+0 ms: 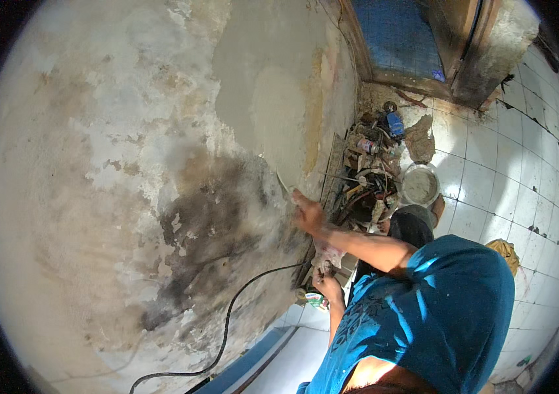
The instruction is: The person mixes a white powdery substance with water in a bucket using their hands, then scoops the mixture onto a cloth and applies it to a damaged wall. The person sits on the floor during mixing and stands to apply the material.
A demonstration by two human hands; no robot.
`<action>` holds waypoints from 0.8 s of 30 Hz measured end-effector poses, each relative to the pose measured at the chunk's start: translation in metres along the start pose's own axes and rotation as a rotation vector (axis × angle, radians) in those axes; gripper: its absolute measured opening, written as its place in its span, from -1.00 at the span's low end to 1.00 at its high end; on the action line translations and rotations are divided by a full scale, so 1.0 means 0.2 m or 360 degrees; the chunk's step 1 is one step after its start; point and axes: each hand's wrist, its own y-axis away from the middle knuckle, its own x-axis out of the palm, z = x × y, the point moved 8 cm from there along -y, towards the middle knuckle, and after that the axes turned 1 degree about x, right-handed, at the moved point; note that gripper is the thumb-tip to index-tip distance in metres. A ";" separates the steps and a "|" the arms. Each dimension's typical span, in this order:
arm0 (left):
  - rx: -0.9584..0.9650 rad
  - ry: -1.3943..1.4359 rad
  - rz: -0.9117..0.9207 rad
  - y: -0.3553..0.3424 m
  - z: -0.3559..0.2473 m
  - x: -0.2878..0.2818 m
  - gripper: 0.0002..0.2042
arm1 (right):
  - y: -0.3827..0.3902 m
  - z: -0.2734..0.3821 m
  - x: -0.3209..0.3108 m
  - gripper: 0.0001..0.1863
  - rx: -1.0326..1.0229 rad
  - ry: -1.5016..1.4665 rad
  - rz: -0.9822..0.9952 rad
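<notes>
My right hand (307,213) is closed around a thin scraper, perhaps a putty knife, whose narrow blade (283,183) meets the wall (115,177) at the lower edge of a smooth grey plaster patch (263,85). The hand is slightly blurred. Lower and closer to my body, my left hand (327,282) grips a pale, pinkish-white flat piece (329,255); my right forearm partly covers it, and I cannot make out its exact kind. Below the patch, the old wall surface is flaking, with a dark stain (204,223).
A round bucket of grey mix (419,185) stands on white floor tiles (489,177). Beside it, a heap of debris (365,171) lies along the wall's foot. A black cable (227,322) curves across the lower wall. A wooden door frame (417,88) rises at the top.
</notes>
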 end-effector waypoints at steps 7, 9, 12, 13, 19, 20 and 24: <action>-0.0035 0.0268 0.0018 -0.04 0.02 0.13 -0.89 | -0.87 -0.52 -0.39 -0.49 0.0131 0.0476 -0.0133; -0.0091 0.0264 0.0004 -0.02 0.06 0.10 -0.89 | -1.09 -0.25 -0.38 -0.42 -0.0361 0.0194 -0.0171; -0.0003 0.0267 -0.0008 -0.03 0.12 0.07 -0.88 | -1.22 0.05 -0.30 -0.28 -0.0972 0.0041 0.0085; -0.0012 0.0281 -0.0002 -0.03 0.15 0.04 -0.87 | -1.20 0.11 -0.25 -0.23 -0.1032 0.0112 0.0203; -0.0120 0.0277 -0.0048 0.00 0.13 0.06 -0.89 | -0.92 -0.03 -0.15 -0.36 -0.1087 0.0468 0.0677; -0.0155 0.0328 -0.0059 0.00 0.14 0.05 -0.89 | -0.84 -0.07 -0.13 -0.35 -0.1073 0.0456 0.0719; -0.0259 0.0393 0.0018 0.02 0.21 0.07 -0.90 | -0.54 -0.32 -0.11 -0.13 -0.0850 0.0367 0.0911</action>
